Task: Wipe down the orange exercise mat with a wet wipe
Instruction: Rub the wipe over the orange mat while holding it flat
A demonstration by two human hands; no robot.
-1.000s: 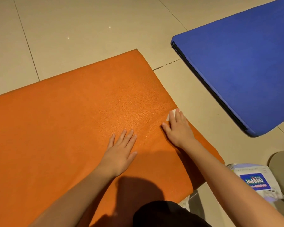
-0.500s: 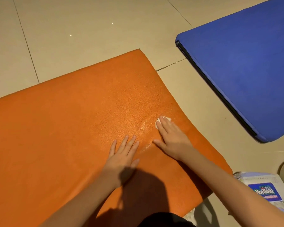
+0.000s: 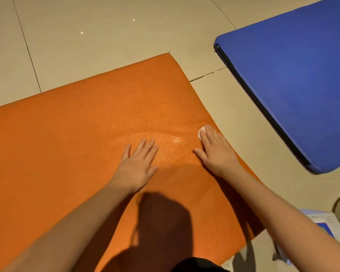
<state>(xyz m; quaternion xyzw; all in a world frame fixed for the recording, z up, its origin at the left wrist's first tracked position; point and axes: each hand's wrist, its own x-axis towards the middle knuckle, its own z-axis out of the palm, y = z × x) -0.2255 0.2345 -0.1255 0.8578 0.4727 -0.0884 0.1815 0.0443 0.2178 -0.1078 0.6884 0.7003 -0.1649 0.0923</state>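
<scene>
Orange mat [image 3: 77, 146]: laid flat on the tiled floor [image 3: 106, 36], textured top, a wet sheen between the two hands.

Left hand [image 3: 137, 163]: palm down on the mat, fingers spread, flat and open, holding nothing.

Right hand [image 3: 214, 152]: palm down near the mat's right edge, fingers extended and together, pressing a wipe [image 3: 202, 131] flat against the mat; only a small white corner of it shows past the fingertips.

Blue mat [image 3: 292, 85]: on the floor to the right of the right hand, well apart from the orange one, dark edge facing it.

Packet [image 3: 322, 224]: white with a blue label, on the floor behind the right forearm, partly hidden by it.

Shadow: falls across the near part of the orange mat, between the forearms.
</scene>
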